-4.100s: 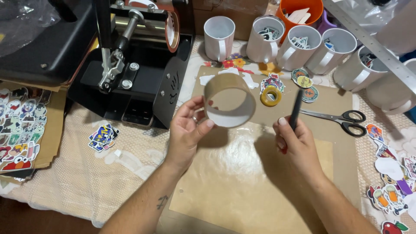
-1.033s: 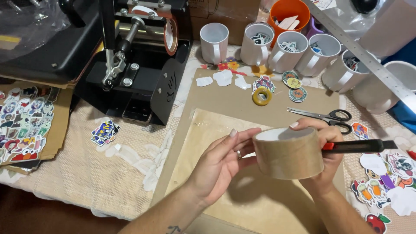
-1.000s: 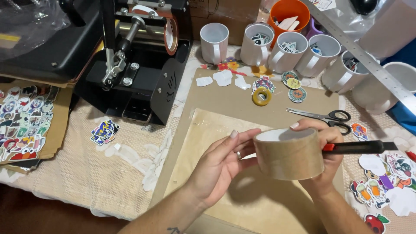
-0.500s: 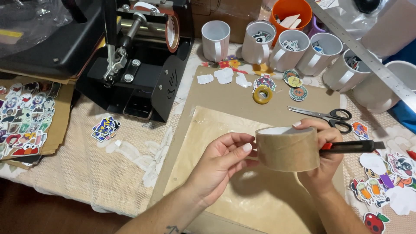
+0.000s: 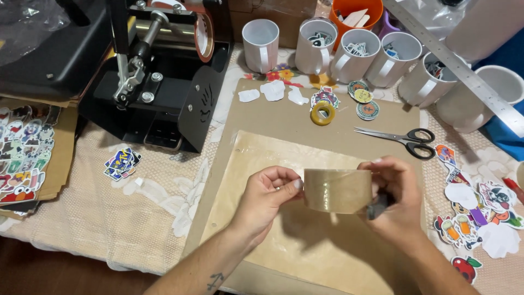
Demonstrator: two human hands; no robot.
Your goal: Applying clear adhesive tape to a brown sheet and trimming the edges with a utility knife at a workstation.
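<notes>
- Two hands hold a wide brown roll of packing tape [image 5: 337, 190] above a tan cardboard sheet [image 5: 284, 117].
- Left hand [image 5: 266, 196] pinches the roll's left edge with its fingertips.
- Right hand [image 5: 397, 199] grips the right side, also clutching a dark tool [image 5: 376, 208].
- Black-handled scissors [image 5: 401, 139] and white mugs [image 5: 261, 37] lie beyond.

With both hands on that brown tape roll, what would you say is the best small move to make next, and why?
Probably pick at the tape roll with the left hand to find the loose end. Its fingertips already touch the roll's edge, the right hand steadies the other side, and no free strip shows yet.
</notes>
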